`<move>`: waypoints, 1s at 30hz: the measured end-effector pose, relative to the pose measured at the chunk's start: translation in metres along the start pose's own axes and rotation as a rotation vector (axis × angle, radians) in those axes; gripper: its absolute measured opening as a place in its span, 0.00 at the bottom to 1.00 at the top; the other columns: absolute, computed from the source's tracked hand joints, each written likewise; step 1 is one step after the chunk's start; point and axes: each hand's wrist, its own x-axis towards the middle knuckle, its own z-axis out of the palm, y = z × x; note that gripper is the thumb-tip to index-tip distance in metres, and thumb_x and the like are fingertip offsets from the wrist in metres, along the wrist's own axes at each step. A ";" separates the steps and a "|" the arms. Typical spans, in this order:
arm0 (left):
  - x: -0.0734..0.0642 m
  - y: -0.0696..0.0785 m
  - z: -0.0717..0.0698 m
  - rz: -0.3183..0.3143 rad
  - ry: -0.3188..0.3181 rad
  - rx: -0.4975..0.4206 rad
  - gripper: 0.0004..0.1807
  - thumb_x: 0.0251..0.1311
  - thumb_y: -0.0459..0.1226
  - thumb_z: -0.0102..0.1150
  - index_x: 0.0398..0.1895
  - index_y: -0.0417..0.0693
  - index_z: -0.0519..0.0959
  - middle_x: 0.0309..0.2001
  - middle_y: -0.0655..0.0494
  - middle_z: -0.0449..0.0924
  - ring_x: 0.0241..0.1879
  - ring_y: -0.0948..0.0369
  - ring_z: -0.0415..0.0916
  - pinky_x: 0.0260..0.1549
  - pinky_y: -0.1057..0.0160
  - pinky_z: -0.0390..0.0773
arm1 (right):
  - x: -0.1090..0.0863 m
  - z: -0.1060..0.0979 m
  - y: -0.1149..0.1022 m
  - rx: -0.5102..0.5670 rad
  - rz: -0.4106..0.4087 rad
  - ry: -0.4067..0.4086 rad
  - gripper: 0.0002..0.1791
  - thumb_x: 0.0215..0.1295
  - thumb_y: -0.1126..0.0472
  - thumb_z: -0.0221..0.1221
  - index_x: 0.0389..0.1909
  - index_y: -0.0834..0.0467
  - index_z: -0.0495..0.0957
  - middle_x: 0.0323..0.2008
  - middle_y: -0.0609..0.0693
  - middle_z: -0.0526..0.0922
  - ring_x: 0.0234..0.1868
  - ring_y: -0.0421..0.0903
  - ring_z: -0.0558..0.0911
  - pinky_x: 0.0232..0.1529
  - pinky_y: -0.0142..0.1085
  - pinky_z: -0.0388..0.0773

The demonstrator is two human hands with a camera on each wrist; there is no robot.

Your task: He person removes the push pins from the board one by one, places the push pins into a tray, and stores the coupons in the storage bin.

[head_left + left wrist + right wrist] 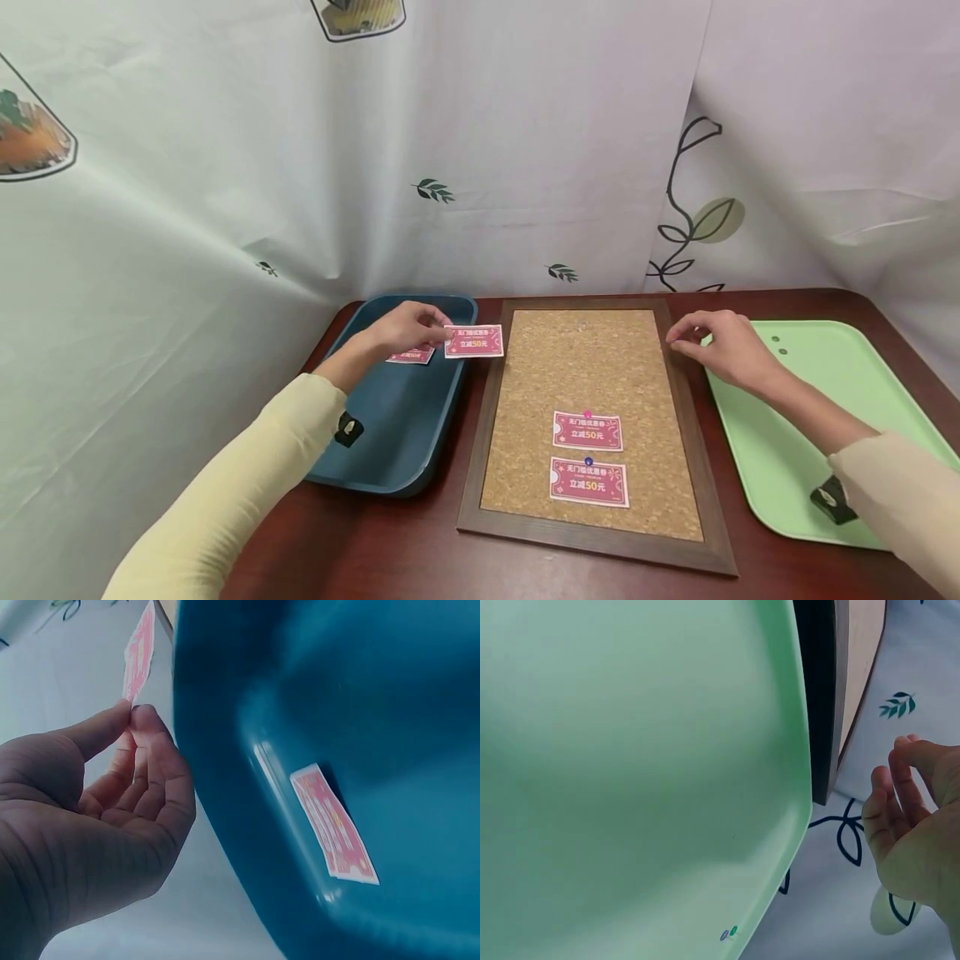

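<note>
A pink coupon (474, 342) is pinched by one end between thumb and index finger of my left hand (411, 327), over the right rim of the blue tray (225, 825). Inside that tray more pink coupons (334, 825) lie together. My right hand (723, 346) hovers by the right frame of the corkboard (585, 367), thumb and index fingertips together; whether they hold something small I cannot tell. Two coupons are on the board's lower half, the upper one (588, 433) under a pink pushpin (587, 414), the lower one (588, 485) under a blue pushpin (588, 461).
A light green tray (810, 433) stands right of the board, with two small pushpins (729, 933) near its far corner. A small pale thing (581, 327) shows near the board's top. White patterned cloth (525, 150) hangs behind the dark red table (360, 542).
</note>
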 end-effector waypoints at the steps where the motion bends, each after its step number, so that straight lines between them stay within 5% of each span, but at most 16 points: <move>1: -0.001 -0.002 -0.002 -0.006 0.005 -0.001 0.16 0.73 0.41 0.67 0.55 0.40 0.82 0.50 0.42 0.84 0.49 0.42 0.81 0.42 0.57 0.85 | -0.001 -0.001 0.001 -0.004 0.007 0.001 0.03 0.65 0.69 0.71 0.37 0.59 0.88 0.33 0.49 0.88 0.37 0.51 0.82 0.32 0.35 0.74; 9: 0.001 -0.023 -0.018 -0.048 0.024 -0.041 0.15 0.72 0.38 0.68 0.53 0.35 0.80 0.46 0.42 0.86 0.42 0.49 0.86 0.55 0.46 0.83 | -0.007 -0.009 0.012 -0.017 0.042 0.027 0.03 0.66 0.67 0.72 0.38 0.58 0.89 0.36 0.52 0.89 0.37 0.51 0.83 0.29 0.36 0.72; 13: 0.001 -0.032 -0.024 -0.064 0.030 -0.031 0.14 0.73 0.36 0.67 0.51 0.34 0.80 0.42 0.44 0.86 0.36 0.57 0.83 0.47 0.55 0.86 | -0.011 -0.014 0.018 -0.019 0.052 0.045 0.04 0.64 0.66 0.73 0.35 0.55 0.89 0.35 0.51 0.89 0.34 0.43 0.81 0.27 0.35 0.71; 19: 0.000 -0.044 -0.032 -0.083 0.051 -0.035 0.13 0.73 0.34 0.66 0.52 0.32 0.80 0.41 0.43 0.86 0.38 0.53 0.84 0.45 0.56 0.86 | -0.018 -0.021 0.029 -0.032 0.051 0.056 0.08 0.61 0.68 0.74 0.32 0.52 0.87 0.33 0.49 0.88 0.31 0.32 0.77 0.27 0.35 0.71; 30: 0.000 -0.067 -0.039 -0.109 0.141 0.038 0.14 0.75 0.33 0.63 0.55 0.29 0.81 0.47 0.37 0.84 0.42 0.51 0.83 0.56 0.45 0.82 | -0.032 -0.034 0.044 -0.081 0.091 0.053 0.03 0.61 0.64 0.75 0.33 0.54 0.90 0.25 0.45 0.84 0.27 0.34 0.74 0.26 0.35 0.66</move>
